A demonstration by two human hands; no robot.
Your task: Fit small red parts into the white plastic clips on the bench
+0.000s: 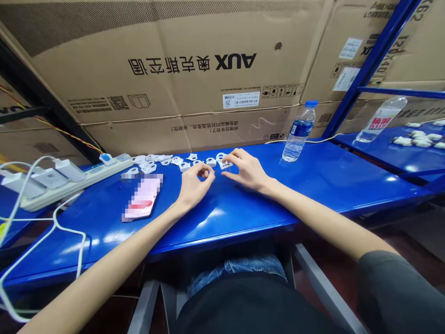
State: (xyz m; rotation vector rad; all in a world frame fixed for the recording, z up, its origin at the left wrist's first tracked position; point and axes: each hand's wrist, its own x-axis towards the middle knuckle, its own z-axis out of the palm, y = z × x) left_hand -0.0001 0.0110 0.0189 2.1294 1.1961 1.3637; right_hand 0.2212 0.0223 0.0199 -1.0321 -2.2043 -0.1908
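Observation:
My left hand (196, 184) is over the middle of the blue table, thumb and forefinger pinched together. A tiny reddish tip shows at those fingertips, but what they hold is too small to make out. To its right, my right hand (248, 170) has thumb and fingers spread apart in a curve. Its fingertips are at a white ring-shaped plastic part (219, 158) with small holes in its base; whether they touch it I cannot tell. Several similar white parts (149, 166) lie in a loose row behind my left hand.
A pixelated phone-like object (143, 198) lies left of my hands. A power strip (93, 175) with white chargers and cables (55, 218) fills the left side. One water bottle (298, 132) stands at right, another (380, 120) beyond the blue frame. Large cartons (167, 93) wall the back.

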